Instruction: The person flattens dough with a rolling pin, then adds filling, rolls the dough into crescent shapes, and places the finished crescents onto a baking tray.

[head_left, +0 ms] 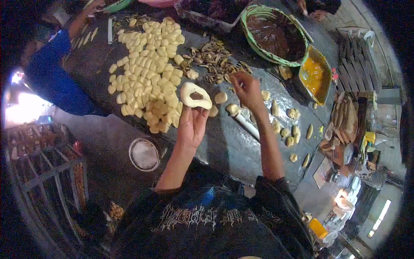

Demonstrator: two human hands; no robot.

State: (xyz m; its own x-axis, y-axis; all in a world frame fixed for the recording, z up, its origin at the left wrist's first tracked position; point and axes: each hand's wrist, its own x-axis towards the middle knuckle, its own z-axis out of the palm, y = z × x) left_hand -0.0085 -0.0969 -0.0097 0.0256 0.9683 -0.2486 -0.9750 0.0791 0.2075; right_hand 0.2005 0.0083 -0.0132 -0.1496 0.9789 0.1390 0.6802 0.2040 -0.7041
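My left hand holds up a flattened oval of pale dough on its fingers, with a dark brown patch of filling in the middle of the dough. Over the near edge of a pile of brown filling strips is my right hand, its fingers bent together; whatever they pinch is hidden. Below it a white rolling pin lies on the dark worktop. Several small dough pieces are scattered to its right. A large spread of pale dough lumps covers the left part of the worktop.
At the back right stand a green-rimmed basin with brown contents and a metal tray of yellow liquid. A person in a blue sleeve works at the left, near another white rod. A round white-topped tub stands below the table edge.
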